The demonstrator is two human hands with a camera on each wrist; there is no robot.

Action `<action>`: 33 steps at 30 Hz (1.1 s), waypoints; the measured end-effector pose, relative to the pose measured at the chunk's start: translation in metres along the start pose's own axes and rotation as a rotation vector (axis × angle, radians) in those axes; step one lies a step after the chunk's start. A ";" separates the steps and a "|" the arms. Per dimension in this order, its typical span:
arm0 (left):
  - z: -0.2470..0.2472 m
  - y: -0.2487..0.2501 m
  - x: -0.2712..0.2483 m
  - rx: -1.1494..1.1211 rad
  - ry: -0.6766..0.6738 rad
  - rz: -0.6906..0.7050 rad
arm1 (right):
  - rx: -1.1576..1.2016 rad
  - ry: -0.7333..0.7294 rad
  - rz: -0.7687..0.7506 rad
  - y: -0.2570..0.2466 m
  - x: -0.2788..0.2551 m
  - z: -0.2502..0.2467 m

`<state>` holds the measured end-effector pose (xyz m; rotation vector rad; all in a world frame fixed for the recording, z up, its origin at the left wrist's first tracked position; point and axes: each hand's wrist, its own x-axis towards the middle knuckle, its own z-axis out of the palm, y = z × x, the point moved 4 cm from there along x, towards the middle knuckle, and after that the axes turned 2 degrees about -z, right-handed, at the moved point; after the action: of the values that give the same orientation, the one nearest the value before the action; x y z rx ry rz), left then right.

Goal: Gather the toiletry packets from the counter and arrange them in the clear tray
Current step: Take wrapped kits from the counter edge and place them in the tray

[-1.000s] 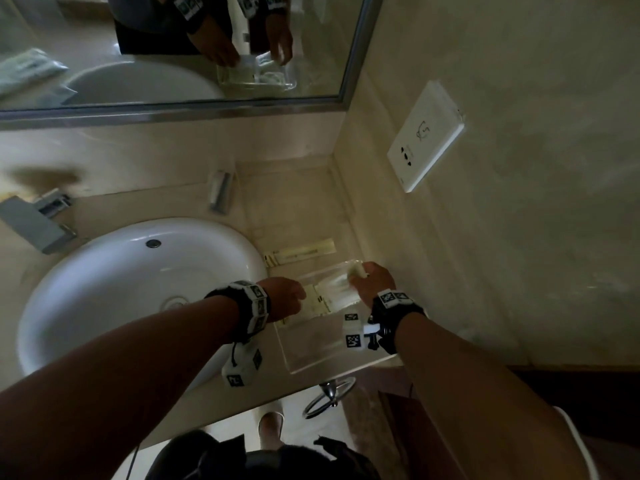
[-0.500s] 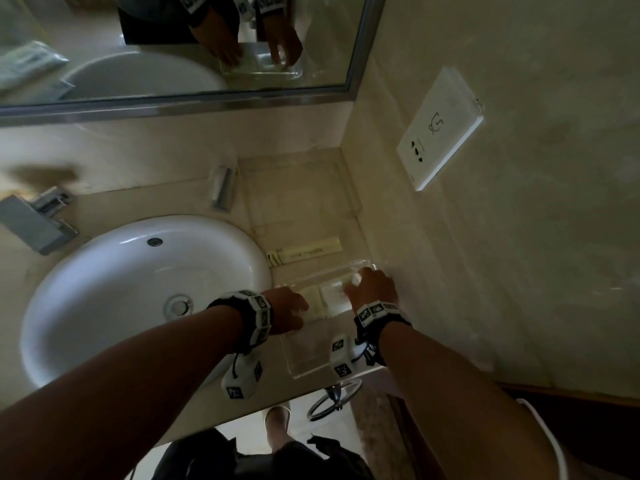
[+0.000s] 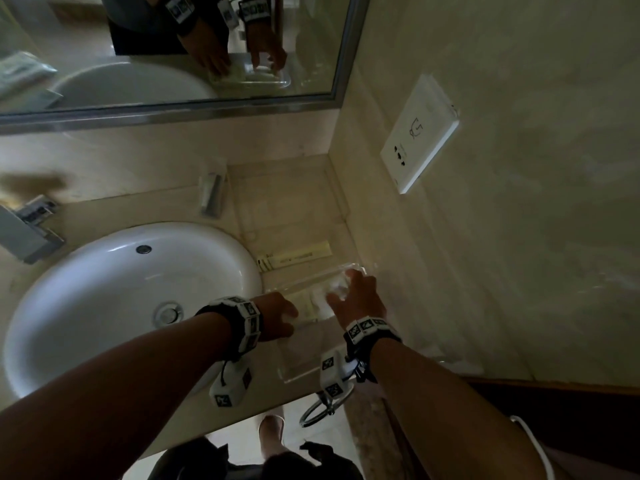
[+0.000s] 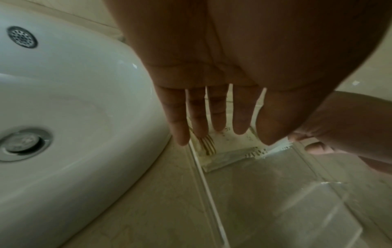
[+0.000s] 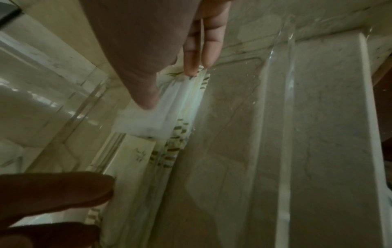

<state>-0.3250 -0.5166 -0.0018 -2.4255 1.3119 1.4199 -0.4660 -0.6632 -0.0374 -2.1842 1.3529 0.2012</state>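
Observation:
The clear tray [image 3: 304, 362] lies on the counter to the right of the sink. Several striped packets [image 3: 306, 304] lie flat at its far end. My right hand [image 3: 346, 289] is over them. Its thumb and straight fingertips rest on a white packet [image 5: 144, 120] that lies on top of the others. My left hand [image 3: 280, 317] is at the tray's left wall, fingers straight over the striped packets [image 4: 229, 151]. One long cream packet [image 3: 294, 258] lies on the counter just beyond the tray.
The white sink basin [image 3: 104, 306] takes up the left, with the tap [image 3: 24, 230] behind it. A small clear holder [image 3: 212, 195] stands by the back wall. The side wall with a socket plate [image 3: 419, 133] is close on the right. A chrome ring [image 3: 325, 407] hangs below the counter's front edge.
My right hand has shifted slightly left and nearer over the tray's far end, and the white packet now lies flat under it. My left hand has stayed at the tray's left side.

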 end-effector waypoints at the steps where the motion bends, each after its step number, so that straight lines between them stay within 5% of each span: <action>1: 0.000 0.001 -0.001 0.003 0.000 -0.001 | -0.038 -0.021 0.003 0.000 0.000 0.002; 6: 0.003 0.003 -0.004 0.030 -0.005 0.010 | -0.179 -0.045 0.030 -0.005 0.000 0.003; 21: 0.007 -0.007 -0.002 0.026 -0.021 -0.034 | -0.119 -0.043 0.063 -0.006 0.010 0.007; 33: -0.006 -0.007 -0.006 0.032 -0.012 -0.022 | 0.597 0.081 0.058 -0.013 -0.001 -0.005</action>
<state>-0.3175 -0.5111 0.0035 -2.3992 1.2914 1.3951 -0.4562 -0.6611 -0.0281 -1.6665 1.3101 -0.2464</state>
